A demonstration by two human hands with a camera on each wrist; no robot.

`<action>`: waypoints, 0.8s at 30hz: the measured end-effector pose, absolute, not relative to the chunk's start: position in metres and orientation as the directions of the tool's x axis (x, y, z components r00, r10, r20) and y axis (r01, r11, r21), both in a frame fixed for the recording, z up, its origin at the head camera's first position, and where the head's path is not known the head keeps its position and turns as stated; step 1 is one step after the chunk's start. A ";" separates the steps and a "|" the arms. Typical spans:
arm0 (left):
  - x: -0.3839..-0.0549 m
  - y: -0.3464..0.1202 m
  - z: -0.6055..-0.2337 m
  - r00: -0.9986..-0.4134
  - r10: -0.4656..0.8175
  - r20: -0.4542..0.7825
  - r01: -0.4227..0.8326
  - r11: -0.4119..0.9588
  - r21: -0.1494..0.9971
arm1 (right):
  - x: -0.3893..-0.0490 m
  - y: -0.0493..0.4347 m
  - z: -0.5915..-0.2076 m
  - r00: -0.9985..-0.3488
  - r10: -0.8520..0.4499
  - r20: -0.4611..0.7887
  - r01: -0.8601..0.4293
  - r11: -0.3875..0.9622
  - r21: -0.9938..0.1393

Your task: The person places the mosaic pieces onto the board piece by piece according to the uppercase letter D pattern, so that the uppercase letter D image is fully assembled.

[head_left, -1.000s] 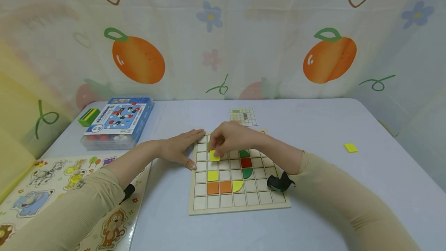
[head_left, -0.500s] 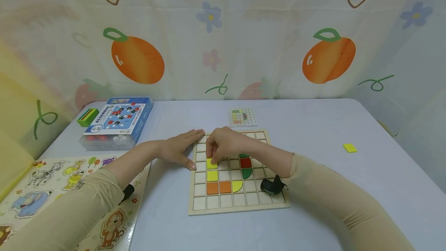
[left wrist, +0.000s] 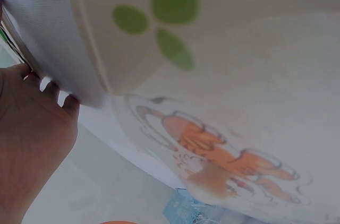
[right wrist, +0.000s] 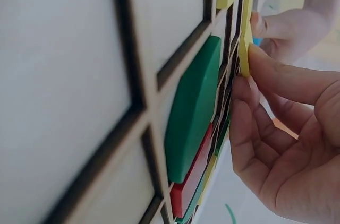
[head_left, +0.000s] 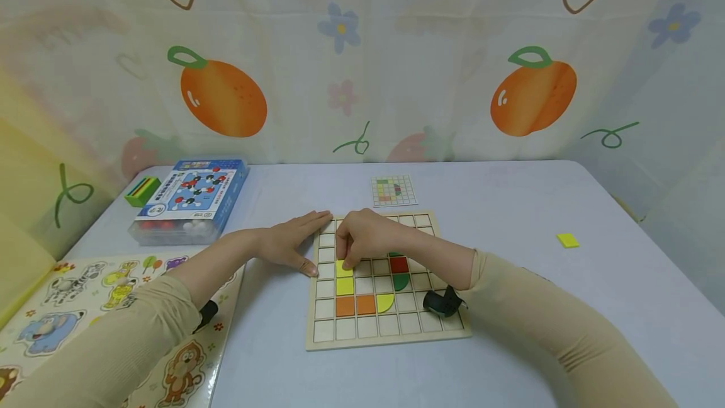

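In the head view my right hand (head_left: 365,233) bends over the wooden grid board (head_left: 324,329), pinching a yellow square tile (head_left: 342,267) in a cell near its left side. The right wrist view shows the thumb against this tile, which is slightly tilted. Directly in front lies another yellow square (head_left: 344,286), then two orange squares (head_left: 345,306) and a yellow quarter-circle (head_left: 386,302). A red square (head_left: 399,265) sits between green quarter-circles (head_left: 401,282), the farther one partly hidden by my wrist. My left hand (head_left: 286,244) rests at the board's left edge, fingers spread.
Behind the board lies a small printed grid card (head_left: 394,190). One loose yellow tile (head_left: 568,240) is at the right. A boxed molecule set (head_left: 192,197) and a green block (head_left: 142,191) stand back left. An animal picture board (head_left: 223,320) lies under the left forearm.
My right hand has come toward me and down with the yellow square, from above the board into the cell behind the other yellow square. The left hand stays at the edge.
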State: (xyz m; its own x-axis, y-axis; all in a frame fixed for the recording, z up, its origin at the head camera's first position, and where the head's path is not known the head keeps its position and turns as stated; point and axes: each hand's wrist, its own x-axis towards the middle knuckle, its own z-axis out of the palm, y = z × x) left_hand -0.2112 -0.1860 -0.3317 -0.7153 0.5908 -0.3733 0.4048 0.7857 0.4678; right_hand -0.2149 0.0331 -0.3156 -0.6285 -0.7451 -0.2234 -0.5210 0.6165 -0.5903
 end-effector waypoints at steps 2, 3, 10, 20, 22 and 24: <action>-0.211 -0.186 -0.332 -0.715 0.591 -0.373 0.407 0.786 0.466 | -0.215 0.033 -0.315 -0.627 -0.746 -0.224 -0.521 0.615 -0.592; -0.212 -0.186 -0.332 -0.715 0.592 -0.373 0.408 0.785 0.466 | -0.214 0.033 -0.315 -0.626 -0.747 -0.224 -0.519 0.614 -0.595; -0.212 -0.186 -0.333 -0.716 0.590 -0.373 0.403 0.786 0.469 | -0.214 0.033 -0.315 -0.619 -0.756 -0.213 -0.536 0.605 -0.590; -0.211 -0.184 -0.331 -0.716 0.594 -0.366 0.410 0.782 0.468 | -0.217 0.042 -0.311 -0.620 -0.766 -0.169 -0.566 0.585 -0.581; -0.211 -0.184 -0.331 -0.719 0.591 -0.366 0.408 0.785 0.466 | -0.222 0.050 -0.310 -0.635 -0.758 -0.149 -0.565 0.588 -0.579; -0.211 -0.184 -0.331 -0.723 0.583 -0.371 0.403 0.792 0.459 | -0.228 0.062 -0.310 -0.660 -0.739 -0.134 -0.557 0.601 -0.573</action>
State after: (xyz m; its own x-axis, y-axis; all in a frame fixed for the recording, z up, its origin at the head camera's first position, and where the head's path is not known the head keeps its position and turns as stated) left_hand -0.2107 -0.1838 -0.3312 -0.7226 0.5831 -0.3713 0.4029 0.7917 0.4593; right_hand -0.2276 0.0622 -0.3097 -0.6603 -0.7390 -0.1338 -0.5566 0.6011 -0.5735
